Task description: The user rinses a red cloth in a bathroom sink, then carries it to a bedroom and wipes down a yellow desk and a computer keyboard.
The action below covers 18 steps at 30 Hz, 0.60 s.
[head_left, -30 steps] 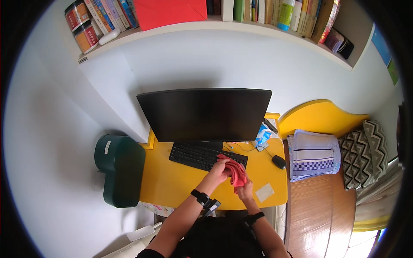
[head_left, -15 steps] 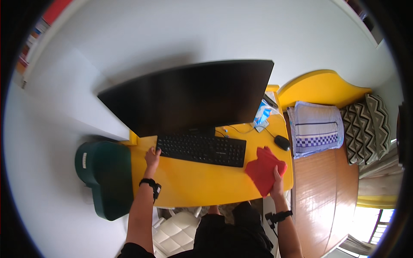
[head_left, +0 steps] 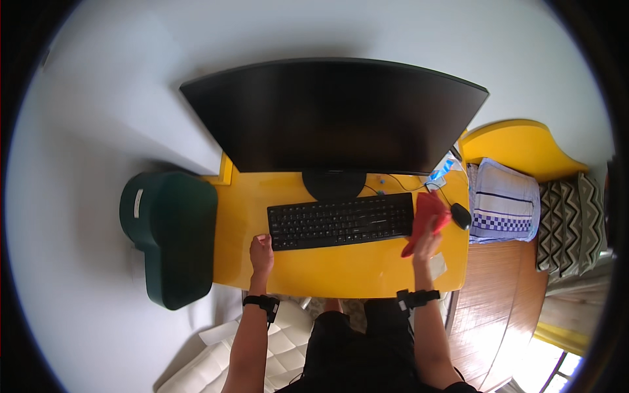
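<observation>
On the yellow desk (head_left: 321, 275) lies a black keyboard (head_left: 337, 221), in front of a large black monitor (head_left: 334, 118). At the keyboard's lower left corner is my left hand (head_left: 261, 254), its fingers closed on the edge. My right hand (head_left: 427, 243) grips a red cloth (head_left: 426, 219) beside the keyboard's right end; part of the cloth hangs toward the desk, and some fingers are hidden behind it. A black mouse (head_left: 460, 216) sits just right of the cloth. Under the right wrist is a small pale flat piece (head_left: 438, 264).
Left of the desk stands a dark green molded object (head_left: 173, 229). A cream quilted chair (head_left: 282, 347) is below the front edge. Cables and a blue-white packet (head_left: 442, 171) lie at the back right. Beyond is a wooden bed (head_left: 498, 281) with folded bedding (head_left: 503, 196).
My right hand has brought the red cloth up to the keyboard's right end. The keyboard sits farther from the monitor stand, its right end turned away from me. My view has shifted.
</observation>
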### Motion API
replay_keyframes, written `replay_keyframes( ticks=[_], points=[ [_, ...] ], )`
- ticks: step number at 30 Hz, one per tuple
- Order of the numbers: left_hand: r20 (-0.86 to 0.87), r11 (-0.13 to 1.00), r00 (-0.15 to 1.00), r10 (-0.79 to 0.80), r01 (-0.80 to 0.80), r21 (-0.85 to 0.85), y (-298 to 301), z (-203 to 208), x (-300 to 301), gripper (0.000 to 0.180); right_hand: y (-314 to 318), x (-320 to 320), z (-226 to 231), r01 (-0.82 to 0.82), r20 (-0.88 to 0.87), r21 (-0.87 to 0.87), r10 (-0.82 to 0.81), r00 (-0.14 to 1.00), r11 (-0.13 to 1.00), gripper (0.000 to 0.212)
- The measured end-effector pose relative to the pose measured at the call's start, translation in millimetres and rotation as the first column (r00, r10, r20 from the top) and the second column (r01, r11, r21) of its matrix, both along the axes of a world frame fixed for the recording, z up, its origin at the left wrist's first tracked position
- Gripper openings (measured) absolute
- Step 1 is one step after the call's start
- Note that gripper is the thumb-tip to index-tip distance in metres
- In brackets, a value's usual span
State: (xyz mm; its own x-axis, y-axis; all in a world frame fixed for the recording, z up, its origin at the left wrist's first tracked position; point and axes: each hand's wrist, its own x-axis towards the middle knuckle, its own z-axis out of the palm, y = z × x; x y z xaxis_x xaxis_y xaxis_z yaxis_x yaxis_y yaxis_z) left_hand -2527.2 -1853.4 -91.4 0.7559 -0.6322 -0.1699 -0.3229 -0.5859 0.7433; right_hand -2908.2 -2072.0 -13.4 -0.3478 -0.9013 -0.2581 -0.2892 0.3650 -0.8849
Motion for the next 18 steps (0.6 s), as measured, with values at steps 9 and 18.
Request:
replay_keyframes(
  ticks=[9,18],
  points=[
    [-0.187,0.987,0.973,-0.137,0.119,-0.103,-25,19,7,0.084,-17,-37,55,0.147,0.268,-0.277,-0.071,0.961,0.950,0.049],
    [-0.162,0.998,0.985,0.056,-0.053,0.023,-40,13,-11,0.055,10,9,-42,-0.161,-0.099,-0.264,0.139,0.985,0.951,0.044]
  ],
)
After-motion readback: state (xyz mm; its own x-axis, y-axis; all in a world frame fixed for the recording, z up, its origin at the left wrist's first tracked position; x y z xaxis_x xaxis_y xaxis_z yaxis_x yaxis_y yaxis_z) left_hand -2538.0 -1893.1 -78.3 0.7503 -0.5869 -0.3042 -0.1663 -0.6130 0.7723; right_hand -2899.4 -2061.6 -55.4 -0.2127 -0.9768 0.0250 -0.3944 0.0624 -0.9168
